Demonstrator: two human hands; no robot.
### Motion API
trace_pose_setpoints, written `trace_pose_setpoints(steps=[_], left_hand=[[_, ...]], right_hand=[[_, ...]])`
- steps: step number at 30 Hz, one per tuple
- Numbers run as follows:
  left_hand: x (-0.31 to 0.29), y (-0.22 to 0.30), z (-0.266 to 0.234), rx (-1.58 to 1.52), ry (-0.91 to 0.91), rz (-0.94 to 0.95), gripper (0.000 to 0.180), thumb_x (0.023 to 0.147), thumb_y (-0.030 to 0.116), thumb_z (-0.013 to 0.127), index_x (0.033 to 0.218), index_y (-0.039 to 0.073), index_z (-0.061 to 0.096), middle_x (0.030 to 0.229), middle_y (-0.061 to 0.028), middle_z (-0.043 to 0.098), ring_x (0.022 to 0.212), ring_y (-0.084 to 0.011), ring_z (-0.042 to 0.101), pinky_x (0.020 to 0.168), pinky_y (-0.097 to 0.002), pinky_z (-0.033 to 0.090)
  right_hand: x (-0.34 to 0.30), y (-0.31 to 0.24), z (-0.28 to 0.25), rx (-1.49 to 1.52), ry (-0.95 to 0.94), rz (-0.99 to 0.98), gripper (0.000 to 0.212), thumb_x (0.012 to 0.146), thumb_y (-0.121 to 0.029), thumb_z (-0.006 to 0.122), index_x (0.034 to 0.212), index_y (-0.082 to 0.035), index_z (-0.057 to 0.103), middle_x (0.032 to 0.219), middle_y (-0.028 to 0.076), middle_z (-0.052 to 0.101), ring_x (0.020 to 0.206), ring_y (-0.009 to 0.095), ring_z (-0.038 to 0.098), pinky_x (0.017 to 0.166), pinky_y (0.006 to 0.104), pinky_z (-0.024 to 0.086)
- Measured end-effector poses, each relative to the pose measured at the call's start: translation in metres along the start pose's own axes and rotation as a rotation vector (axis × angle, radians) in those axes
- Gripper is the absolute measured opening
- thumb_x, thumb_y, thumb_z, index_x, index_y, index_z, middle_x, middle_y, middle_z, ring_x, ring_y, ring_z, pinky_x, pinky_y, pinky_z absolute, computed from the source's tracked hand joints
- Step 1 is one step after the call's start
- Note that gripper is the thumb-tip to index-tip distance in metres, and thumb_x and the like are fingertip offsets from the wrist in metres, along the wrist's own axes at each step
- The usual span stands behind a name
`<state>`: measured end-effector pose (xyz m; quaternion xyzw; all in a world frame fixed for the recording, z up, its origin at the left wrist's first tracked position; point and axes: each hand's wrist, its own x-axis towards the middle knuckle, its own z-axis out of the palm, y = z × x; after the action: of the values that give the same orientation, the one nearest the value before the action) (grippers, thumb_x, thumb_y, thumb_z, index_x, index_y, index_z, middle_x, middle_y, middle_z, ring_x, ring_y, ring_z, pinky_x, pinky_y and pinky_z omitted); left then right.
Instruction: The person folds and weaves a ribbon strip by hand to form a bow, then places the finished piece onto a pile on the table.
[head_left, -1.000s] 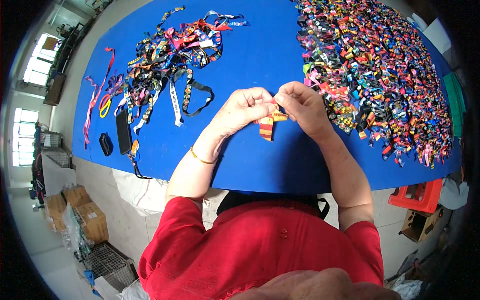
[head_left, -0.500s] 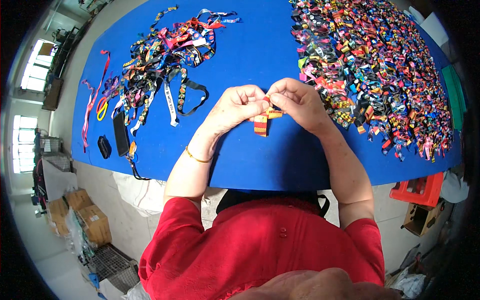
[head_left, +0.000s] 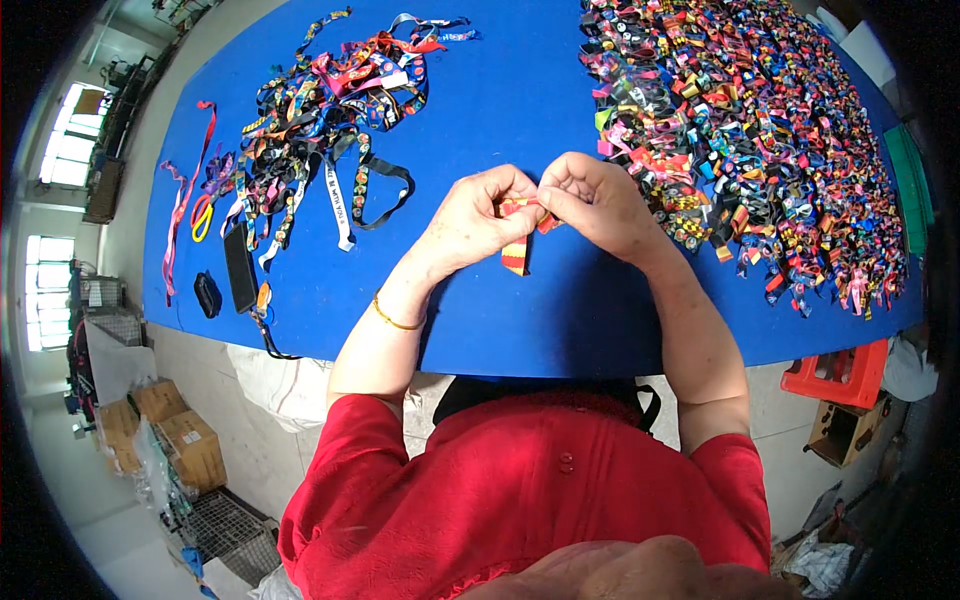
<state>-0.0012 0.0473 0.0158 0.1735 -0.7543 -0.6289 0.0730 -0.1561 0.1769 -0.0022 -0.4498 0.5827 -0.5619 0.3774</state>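
Red-and-yellow ribbon above the table, near its front edge
Left hand and right hand each pinch it, thumb against fingers; off the front left corner stand cardboard boxes, contents hidden

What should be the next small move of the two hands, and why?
Perhaps a gentle outward tug by the right hand, while the left hand holds firm, to draw the small red-and-yellow strap taut: both hands appear to pinch it, close together, and part of it hangs loose below the left hand.
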Motion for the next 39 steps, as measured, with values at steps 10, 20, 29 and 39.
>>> trace_pose_setpoints(steps=[10,20,29,39], left_hand=[[0.000,-0.001,0.007,0.415,0.181,0.258,0.016,0.084,0.014,0.071,0.092,0.004,0.062,0.079,-0.0072,0.063,0.069,-0.0152,0.061,0.063,-0.0299,0.049],[0.007,-0.010,0.007,0.726,0.268,0.578,0.013,0.081,0.008,0.071,0.089,0.004,0.061,0.080,-0.0105,0.061,0.074,-0.0293,0.061,0.068,-0.0392,0.049],[0.007,-0.009,0.006,0.664,0.220,0.550,0.011,0.084,0.011,0.067,0.086,0.004,0.059,0.077,-0.0113,0.059,0.072,-0.0275,0.062,0.068,-0.0390,0.049],[-0.004,-0.007,-0.006,0.115,-0.009,0.086,0.016,0.093,0.021,0.069,0.088,0.006,0.064,0.068,0.0041,0.057,0.055,-0.0045,0.049,0.048,-0.0228,0.040]], right_hand=[[-0.002,0.000,-0.002,-0.095,-0.008,-0.004,0.006,0.091,-0.005,0.061,0.089,0.000,0.060,0.071,-0.001,0.059,0.063,0.002,0.053,0.055,0.0205,0.042],[-0.005,-0.014,0.003,-0.340,0.087,-0.083,0.010,0.085,-0.009,0.067,0.085,-0.002,0.061,0.071,0.007,0.060,0.063,0.013,0.060,0.058,0.0297,0.048],[-0.005,-0.011,0.006,-0.354,0.102,-0.042,0.015,0.085,-0.015,0.069,0.084,-0.003,0.061,0.073,0.010,0.062,0.066,0.020,0.063,0.060,0.0339,0.048],[-0.004,-0.018,0.008,-0.574,0.180,-0.392,0.011,0.086,-0.011,0.065,0.082,-0.008,0.056,0.076,0.009,0.058,0.066,0.029,0.061,0.059,0.0389,0.047]])
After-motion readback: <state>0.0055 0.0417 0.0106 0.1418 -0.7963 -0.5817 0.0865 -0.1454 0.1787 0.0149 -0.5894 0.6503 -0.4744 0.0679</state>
